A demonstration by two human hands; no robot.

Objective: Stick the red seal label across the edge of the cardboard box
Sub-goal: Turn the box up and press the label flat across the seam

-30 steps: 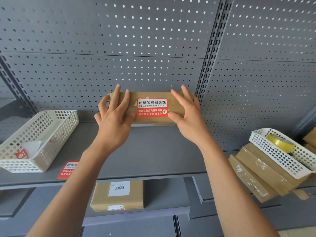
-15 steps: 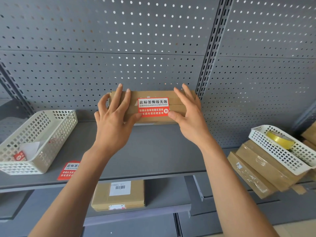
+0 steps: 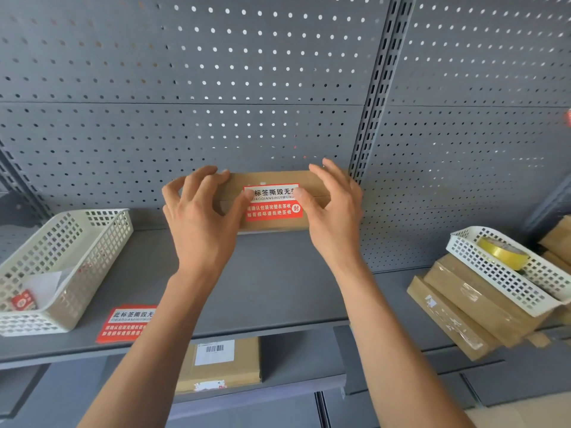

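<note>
A flat cardboard box stands on its edge at the back of the grey shelf, against the perforated wall. The red and white seal label is stuck on its front, across the seam. My left hand holds the box's left end, fingers arched over the top and thumb tip on the label's left edge. At the right end, my right hand grips the same way, its thumb on the label's right edge.
A beige basket with paper scraps sits at the shelf's left, and a stack of red labels lies near the front edge. At right, a white basket with a yellow tape roll rests on stacked boxes. Another box lies on the lower shelf.
Both hands went from lying flat on the box front to arched fingers over its top. The thumbs have moved inward onto the label's side edges.
</note>
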